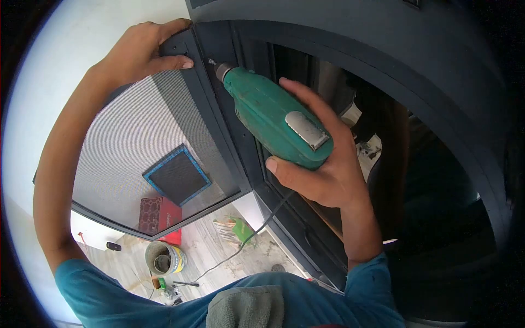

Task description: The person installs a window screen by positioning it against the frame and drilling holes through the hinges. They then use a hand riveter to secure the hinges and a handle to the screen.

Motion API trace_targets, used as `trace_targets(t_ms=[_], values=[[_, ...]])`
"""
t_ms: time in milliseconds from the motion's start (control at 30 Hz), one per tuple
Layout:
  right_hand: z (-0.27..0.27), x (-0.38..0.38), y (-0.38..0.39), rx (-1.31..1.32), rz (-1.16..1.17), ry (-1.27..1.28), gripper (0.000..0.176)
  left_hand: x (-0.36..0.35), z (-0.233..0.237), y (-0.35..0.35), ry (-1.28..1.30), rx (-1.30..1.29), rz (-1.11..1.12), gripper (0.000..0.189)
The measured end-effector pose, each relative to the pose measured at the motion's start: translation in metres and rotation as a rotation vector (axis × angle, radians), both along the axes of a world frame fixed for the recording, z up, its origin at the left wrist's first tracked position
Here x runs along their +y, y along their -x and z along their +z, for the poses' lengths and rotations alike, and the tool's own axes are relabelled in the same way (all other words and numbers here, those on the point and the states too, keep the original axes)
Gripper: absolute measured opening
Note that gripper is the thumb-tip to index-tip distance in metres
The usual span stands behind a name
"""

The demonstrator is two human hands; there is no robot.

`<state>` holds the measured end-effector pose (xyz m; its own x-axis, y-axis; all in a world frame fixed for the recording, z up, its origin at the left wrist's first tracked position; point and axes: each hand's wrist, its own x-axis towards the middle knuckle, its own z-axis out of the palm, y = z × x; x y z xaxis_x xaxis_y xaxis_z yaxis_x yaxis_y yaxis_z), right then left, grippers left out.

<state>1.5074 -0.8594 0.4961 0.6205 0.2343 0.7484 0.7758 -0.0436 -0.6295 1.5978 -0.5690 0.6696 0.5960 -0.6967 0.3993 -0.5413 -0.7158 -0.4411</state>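
Note:
A green power drill [273, 117] fills my right hand [333, 175], its fingers and thumb wrapped round the body. The drill points up and left, and its bit [212, 62] meets the dark window frame [221, 87] near the top corner. My left hand [145, 52] grips the upper corner of a hinged mesh screen [131, 131], with the thumb on the face of its dark border and the fingers over the top edge. Small holes show in that border beside the thumb. From the drill a grey cord [240, 249] runs down to the floor.
Dark glass [437, 180] stands to the right within the frame. On the floor below are a bucket [164, 259], a red box [172, 218], a green packet [242, 229] and small tools. A blue-edged dark panel [178, 174] shows through the mesh.

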Motion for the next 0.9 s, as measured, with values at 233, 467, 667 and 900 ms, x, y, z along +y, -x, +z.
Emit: trace_targets(t_ms=[233, 467, 667, 900], values=[[0.006, 0.001, -0.002, 0.022, -0.005, 0.013, 0.083, -0.001, 0.004, -0.002, -0.028, -0.025, 0.041, 0.065], [0.011, -0.002, -0.004, -0.034, -0.043, 0.062, 0.086, -0.001, 0.004, 0.0, -0.011, -0.022, 0.017, 0.065], [0.014, 0.001, -0.002, 0.064, 0.005, 0.009, 0.084, -0.006, 0.001, 0.006, 0.037, 0.018, 0.023, 0.066], [0.021, 0.009, -0.001, -0.036, -0.058, 0.102, 0.082, 0.004, 0.004, -0.008, 0.011, -0.009, -0.035, 0.065]])
